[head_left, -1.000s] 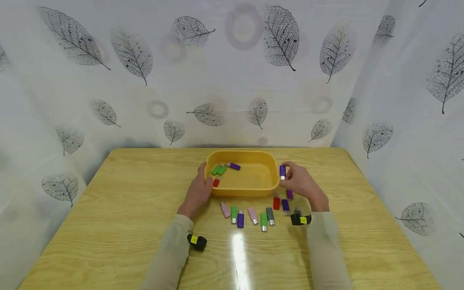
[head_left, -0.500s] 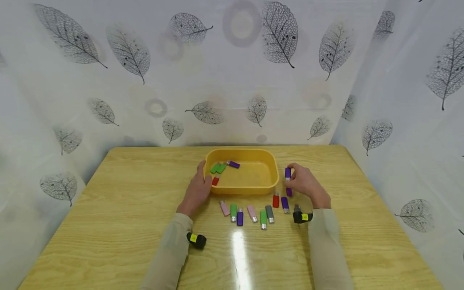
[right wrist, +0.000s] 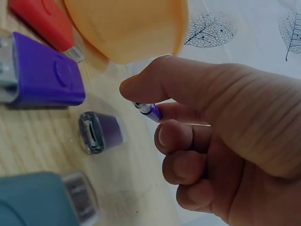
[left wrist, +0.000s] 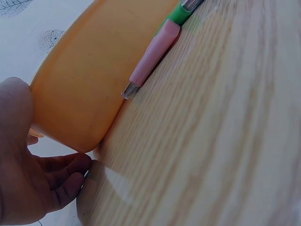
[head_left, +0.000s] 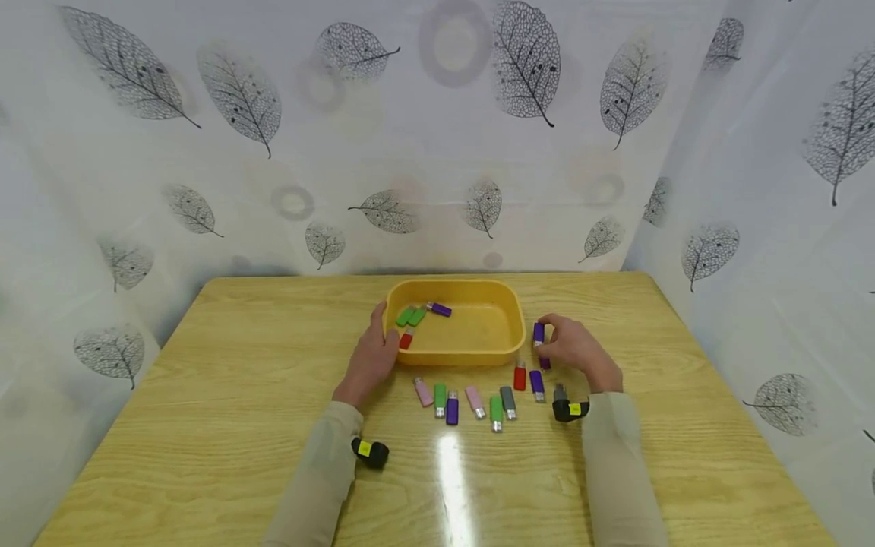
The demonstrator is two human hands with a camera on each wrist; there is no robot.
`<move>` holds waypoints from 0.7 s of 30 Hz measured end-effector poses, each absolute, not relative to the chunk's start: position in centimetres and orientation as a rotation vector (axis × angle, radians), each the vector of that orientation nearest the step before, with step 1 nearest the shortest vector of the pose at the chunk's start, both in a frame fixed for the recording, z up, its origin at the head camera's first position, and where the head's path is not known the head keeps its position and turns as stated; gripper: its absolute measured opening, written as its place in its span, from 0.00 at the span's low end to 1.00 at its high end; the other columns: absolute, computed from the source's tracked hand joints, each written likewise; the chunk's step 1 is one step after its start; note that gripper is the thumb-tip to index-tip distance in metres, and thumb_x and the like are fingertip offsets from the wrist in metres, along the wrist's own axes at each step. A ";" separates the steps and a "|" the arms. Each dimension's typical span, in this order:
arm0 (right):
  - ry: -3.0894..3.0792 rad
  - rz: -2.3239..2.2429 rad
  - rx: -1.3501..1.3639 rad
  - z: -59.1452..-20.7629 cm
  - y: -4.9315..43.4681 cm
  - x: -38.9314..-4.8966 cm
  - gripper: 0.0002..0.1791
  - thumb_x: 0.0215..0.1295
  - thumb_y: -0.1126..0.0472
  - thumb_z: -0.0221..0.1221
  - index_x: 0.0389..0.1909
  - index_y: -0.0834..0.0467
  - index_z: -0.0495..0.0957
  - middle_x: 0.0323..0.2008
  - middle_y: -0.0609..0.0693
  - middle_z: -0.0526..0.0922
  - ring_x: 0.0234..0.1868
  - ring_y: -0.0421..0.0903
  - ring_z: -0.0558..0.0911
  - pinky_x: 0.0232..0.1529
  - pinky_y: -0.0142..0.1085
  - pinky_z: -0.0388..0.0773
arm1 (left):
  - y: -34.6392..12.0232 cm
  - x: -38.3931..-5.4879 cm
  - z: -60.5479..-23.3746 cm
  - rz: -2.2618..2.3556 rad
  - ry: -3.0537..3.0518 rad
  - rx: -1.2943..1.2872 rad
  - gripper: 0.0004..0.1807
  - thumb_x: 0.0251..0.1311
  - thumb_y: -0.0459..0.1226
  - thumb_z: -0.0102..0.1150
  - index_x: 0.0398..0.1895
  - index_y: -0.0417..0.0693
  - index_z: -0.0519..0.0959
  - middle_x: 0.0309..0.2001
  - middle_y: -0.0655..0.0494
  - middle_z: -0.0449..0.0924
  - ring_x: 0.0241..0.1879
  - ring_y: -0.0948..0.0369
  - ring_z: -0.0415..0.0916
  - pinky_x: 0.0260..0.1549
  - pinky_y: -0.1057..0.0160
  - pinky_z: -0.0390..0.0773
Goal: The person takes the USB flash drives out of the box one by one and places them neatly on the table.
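At the left end of the yellow plastic bin (head_left: pixel 458 358), my left hand (head_left: pixel 369 357) holds the wall, thumb at the rim; its curled fingers show by the bin's corner in the left wrist view. Inside the bin lie two green USB flash drives (head_left: pixel 416 317), a red one (head_left: pixel 406 339) and a purple one (head_left: pixel 440 310). Just right of the bin, my right hand (head_left: pixel 579 353) pinches a purple USB flash drive (head_left: pixel 538 333) between thumb and index finger. Another purple drive (head_left: pixel 544 363) lies close below that hand; in the right wrist view the held drive (right wrist: pixel 154 112) is mostly hidden by the thumb.
Several loose drives lie on the wooden table (head_left: pixel 239 425) in front of the bin, among them a pink drive (head_left: pixel 424 392), a green drive (head_left: pixel 496 413), a grey drive (head_left: pixel 508 403) and a red drive (head_left: pixel 520 376). A leaf-printed curtain (head_left: pixel 424 152) stands behind.
My right hand has moved right, away from the bin's end, then slightly toward me, still pinching the purple flash drive. The left hand stays on the bin.
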State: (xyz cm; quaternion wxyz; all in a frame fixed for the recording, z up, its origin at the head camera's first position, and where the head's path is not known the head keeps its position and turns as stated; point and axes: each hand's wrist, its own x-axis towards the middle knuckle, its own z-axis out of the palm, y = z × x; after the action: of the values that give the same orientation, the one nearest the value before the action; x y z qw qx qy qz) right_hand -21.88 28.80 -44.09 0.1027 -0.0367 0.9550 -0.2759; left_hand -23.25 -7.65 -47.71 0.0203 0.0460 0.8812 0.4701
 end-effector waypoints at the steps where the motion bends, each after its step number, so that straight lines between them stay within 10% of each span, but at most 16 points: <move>1: 2.818 -0.803 -0.106 -44.2 28.7 -21.9 0.33 0.58 0.58 0.64 0.65 0.65 0.69 0.27 0.53 0.77 0.26 0.47 0.73 0.26 0.36 0.71 | -7.6 -23.3 -47.7 1.458 2.737 0.142 0.35 0.72 0.43 0.38 0.80 0.51 0.43 0.74 0.39 0.59 0.69 0.46 0.64 0.69 0.45 0.59; 21: 2.763 -0.820 -0.116 -45.6 28.8 -22.0 0.35 0.57 0.56 0.65 0.65 0.64 0.70 0.33 0.54 0.78 0.30 0.47 0.73 0.30 0.37 0.72 | -7.6 -23.2 -47.7 1.455 2.750 0.151 0.36 0.72 0.42 0.38 0.80 0.51 0.43 0.71 0.39 0.63 0.62 0.48 0.69 0.68 0.45 0.62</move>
State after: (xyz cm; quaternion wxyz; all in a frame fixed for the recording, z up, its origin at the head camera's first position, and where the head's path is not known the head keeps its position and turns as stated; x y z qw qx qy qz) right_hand -22.04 28.76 -45.61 0.1280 -0.0398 0.9500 -0.2821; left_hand -23.17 -7.59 -47.69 0.0137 0.0485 0.8828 0.4670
